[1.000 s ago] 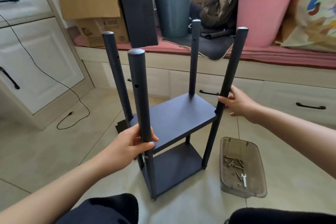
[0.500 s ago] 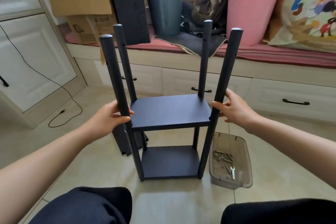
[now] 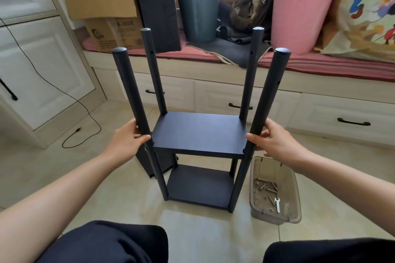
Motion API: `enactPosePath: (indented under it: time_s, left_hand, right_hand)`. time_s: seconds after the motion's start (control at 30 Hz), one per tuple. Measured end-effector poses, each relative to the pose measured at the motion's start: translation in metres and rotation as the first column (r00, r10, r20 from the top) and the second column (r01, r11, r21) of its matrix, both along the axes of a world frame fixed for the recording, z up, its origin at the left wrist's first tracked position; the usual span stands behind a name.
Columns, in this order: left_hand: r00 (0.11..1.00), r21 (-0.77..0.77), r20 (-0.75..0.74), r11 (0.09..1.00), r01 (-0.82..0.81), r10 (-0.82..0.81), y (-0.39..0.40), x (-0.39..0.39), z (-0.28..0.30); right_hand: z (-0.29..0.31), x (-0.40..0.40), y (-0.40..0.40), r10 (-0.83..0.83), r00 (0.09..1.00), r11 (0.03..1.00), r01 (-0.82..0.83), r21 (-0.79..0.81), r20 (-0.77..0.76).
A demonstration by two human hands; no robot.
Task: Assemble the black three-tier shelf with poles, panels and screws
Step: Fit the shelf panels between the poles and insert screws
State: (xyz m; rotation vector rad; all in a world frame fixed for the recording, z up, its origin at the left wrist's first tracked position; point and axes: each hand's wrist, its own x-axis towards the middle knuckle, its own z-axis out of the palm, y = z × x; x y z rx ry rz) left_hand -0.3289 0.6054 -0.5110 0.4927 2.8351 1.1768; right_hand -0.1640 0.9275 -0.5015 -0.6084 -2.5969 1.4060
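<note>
The black shelf stands upright on the tiled floor, squarely in front of me. Its middle panel and bottom panel sit between several tall black poles whose tops are bare. My left hand grips the near left pole just above the middle panel. My right hand holds the near right pole at the same height. A clear plastic tray with screws and a small white wrench lies on the floor right of the shelf.
A loose black panel leans on the window bench beside a cardboard box, a dark bin and a pink tub. Another dark piece stands behind the left pole. A cable crosses the floor left. My knees fill the bottom edge.
The shelf has been turned from an angled position to face me squarely. Both hands kept hold of the near poles as it swung round.
</note>
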Motion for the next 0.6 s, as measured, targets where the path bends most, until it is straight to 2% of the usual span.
enactPosePath:
  time_s: [0.1,0.23,0.43,0.6]
  left_hand:
    - [0.999,-0.197,-0.013,0.98,-0.032,0.03,0.004,0.005,0.005]
    - [0.992,-0.471,0.128,0.88,0.056,0.006,0.017,0.021,0.014]
    - [0.94,-0.596,0.058,0.744,0.302,-0.335,0.078,0.058,0.034]
    - [0.831,-0.659,0.031,0.614,0.434,-0.555,0.136,0.067,0.002]
  right_hand:
    - [0.004,0.002,0.001,-0.002,1.0,0.999,0.002,-0.032,0.023]
    - [0.01,0.006,0.003,0.007,0.999,0.999,-0.005,-0.054,0.039]
    - [0.018,0.013,0.002,-0.003,0.998,0.999,0.001,-0.036,-0.059]
    - [0.022,0.017,0.003,0.008,0.996,1.0,-0.01,-0.023,-0.087]
